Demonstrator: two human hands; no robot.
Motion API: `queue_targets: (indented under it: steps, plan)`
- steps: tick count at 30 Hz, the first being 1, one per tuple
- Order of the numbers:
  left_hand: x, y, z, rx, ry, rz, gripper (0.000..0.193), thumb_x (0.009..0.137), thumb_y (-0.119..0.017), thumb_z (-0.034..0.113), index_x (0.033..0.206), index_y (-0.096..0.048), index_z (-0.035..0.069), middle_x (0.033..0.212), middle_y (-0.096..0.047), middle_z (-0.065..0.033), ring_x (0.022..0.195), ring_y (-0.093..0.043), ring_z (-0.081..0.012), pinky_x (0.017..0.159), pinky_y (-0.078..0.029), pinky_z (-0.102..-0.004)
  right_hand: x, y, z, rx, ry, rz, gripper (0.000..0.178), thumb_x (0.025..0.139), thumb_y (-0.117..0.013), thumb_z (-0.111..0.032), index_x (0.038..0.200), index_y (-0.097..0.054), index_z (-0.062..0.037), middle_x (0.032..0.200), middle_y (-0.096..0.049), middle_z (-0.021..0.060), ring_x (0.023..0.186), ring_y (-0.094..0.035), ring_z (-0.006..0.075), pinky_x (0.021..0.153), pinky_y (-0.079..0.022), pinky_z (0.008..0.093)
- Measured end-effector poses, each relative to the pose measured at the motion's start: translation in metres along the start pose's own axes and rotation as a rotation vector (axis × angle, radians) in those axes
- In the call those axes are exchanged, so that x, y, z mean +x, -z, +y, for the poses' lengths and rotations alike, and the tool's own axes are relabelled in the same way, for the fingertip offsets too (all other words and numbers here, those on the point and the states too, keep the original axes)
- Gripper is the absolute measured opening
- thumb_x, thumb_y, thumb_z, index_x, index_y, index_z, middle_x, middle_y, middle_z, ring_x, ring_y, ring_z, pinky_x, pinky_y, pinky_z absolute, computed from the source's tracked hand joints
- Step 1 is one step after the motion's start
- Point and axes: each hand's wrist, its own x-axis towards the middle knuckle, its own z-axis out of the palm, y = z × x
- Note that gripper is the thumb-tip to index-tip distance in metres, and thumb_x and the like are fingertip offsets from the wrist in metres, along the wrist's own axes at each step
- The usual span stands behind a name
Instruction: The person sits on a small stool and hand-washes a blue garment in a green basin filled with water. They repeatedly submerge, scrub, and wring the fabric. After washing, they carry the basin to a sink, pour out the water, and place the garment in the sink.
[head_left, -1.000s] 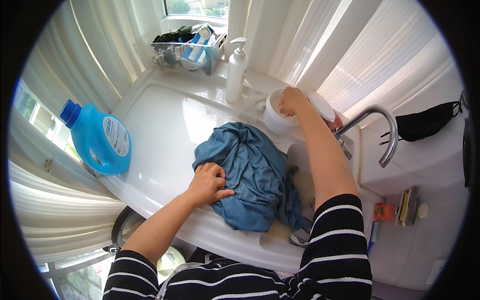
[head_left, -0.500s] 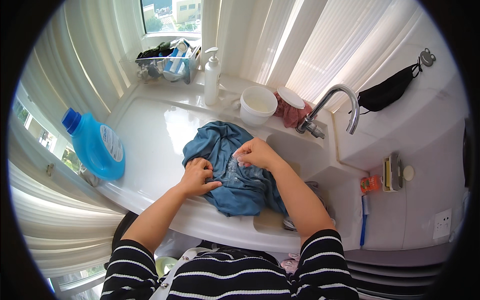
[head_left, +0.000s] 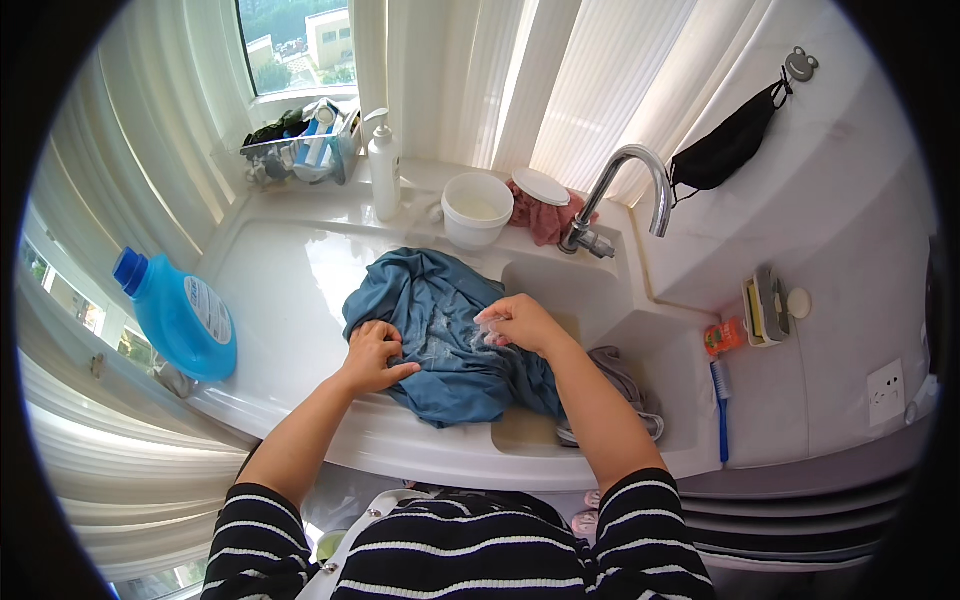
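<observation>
Bunched blue cloth [head_left: 450, 385] lies across the white sink's ledge, its right side hanging over the basin. My left hand [head_left: 377, 357] grips its left part, fingers curled into the fabric and thumb stretched along it. Over the right part of the cloth, my right hand [head_left: 522, 324] has its fingers pinched together, with white, grainy stuff that looks like powder at the tips. More white powder [head_left: 437, 340] is scattered in a patch on the middle of the cloth. Behind the cloth stands a white tub [head_left: 476, 228] with something pale inside.
A chrome faucet [head_left: 664, 200] arches over the basin [head_left: 545, 285], where grey cloth [head_left: 625, 385] lies. Around the sink are a blue detergent bottle [head_left: 190, 320], a white pump bottle [head_left: 384, 175], a clear bin [head_left: 340, 160], a reddish cloth [head_left: 545, 218] under a white lid and a blue brush [head_left: 722, 410].
My right hand has moved a little right across the cloth, fingers still pinched. The left hand keeps its place on the fabric. The whole view has shifted slightly.
</observation>
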Motion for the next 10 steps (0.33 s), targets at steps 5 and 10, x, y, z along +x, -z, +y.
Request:
queue_targets:
  steps: [5, 10]
  plan:
    - [0.003, -0.003, -0.001, -0.012, -0.005, 0.004, 0.039, 0.070, -0.071, 0.043, 0.065, -0.061, 0.006, 0.098, -0.050, -0.0072, 0.104, -0.042, -0.0276, 0.092, -0.029, -0.0399, 0.009, 0.025, 0.048, -0.136, -0.065, 0.048, 0.015, 0.078, -0.061, -0.001, 0.091, -0.068, 0.0011, 0.075, -0.065, 0.0100, 0.063, -0.063, 0.0120, 0.055, -0.050, 0.0231]
    - [0.002, -0.004, -0.001, -0.019, 0.034, -0.007, 0.040, 0.069, -0.071, 0.045, 0.064, -0.060, 0.006, 0.099, -0.051, -0.0077, 0.104, -0.042, -0.0271, 0.093, -0.028, -0.0404, 0.009, 0.028, 0.093, -0.507, 0.039, 0.303, 0.040, 0.080, -0.057, -0.001, 0.118, -0.059, -0.0150, 0.109, -0.063, 0.0139, 0.104, -0.060, 0.0296, 0.081, -0.049, 0.0315]
